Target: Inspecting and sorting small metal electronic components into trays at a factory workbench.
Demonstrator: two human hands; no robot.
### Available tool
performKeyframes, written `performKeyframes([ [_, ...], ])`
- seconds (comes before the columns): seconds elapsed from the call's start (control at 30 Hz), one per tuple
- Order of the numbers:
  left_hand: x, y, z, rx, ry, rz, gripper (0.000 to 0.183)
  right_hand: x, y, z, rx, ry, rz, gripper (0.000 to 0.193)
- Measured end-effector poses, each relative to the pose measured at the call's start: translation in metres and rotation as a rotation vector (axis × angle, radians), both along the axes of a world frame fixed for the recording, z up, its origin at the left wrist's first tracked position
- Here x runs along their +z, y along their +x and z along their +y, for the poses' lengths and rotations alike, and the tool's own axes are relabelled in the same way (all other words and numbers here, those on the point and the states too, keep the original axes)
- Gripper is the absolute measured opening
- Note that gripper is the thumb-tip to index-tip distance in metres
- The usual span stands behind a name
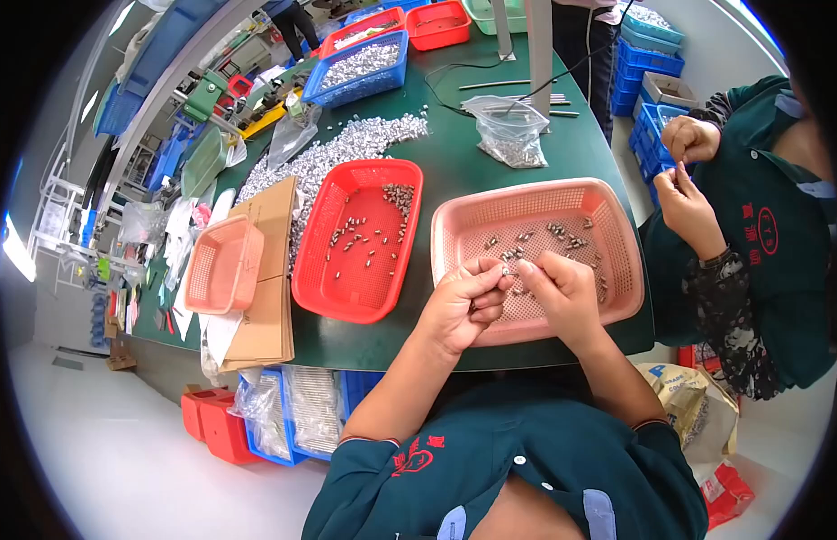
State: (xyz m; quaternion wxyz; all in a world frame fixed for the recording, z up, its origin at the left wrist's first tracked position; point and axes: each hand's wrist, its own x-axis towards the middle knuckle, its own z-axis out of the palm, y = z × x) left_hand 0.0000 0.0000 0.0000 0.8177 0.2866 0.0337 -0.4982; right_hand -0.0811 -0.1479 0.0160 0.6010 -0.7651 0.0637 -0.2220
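Over the near edge of a pink basket (447,261), my two hands meet at the fingertips. My left hand (463,308) is closed, with a small shiny metal fitting (506,272) pinched at the thumb and forefinger. Its other fingers curl into the palm, where something dark partly shows. My right hand (567,295) is pinched against the same spot; what lies in its fingers is too small to make out. Several small metal fittings (557,232) lie loose in the pink basket below. To the left, a red basket (357,304) holds more of them, heaped in its far right corner.
A long pile of silvery parts (346,144) covers the green table (454,117) behind the red basket. A plastic bag of parts (513,144) and metal rods lie farther back. At left, a smaller pink basket (222,263) rests on cardboard (267,315). A co-worker (742,207) sits close at right.
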Motion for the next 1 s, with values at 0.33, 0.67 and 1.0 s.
performKeyframes([
  [0.33, 0.008, -0.005, -0.001, -0.007, 0.026, -0.056, 0.004, 0.007, -0.005, -0.003, -0.028, -0.133, -0.052, 0.023],
  [0.67, 0.013, -0.008, -0.003, 0.053, 0.079, -0.110, 0.007, 0.011, 0.000, -0.005, 0.030, -0.143, -0.047, 0.024],
  [1.0, 0.021, -0.011, -0.001, -0.078, 0.254, -0.277, 0.015, -0.002, 0.000, -0.003, 0.056, 0.026, 0.013, 0.022],
])
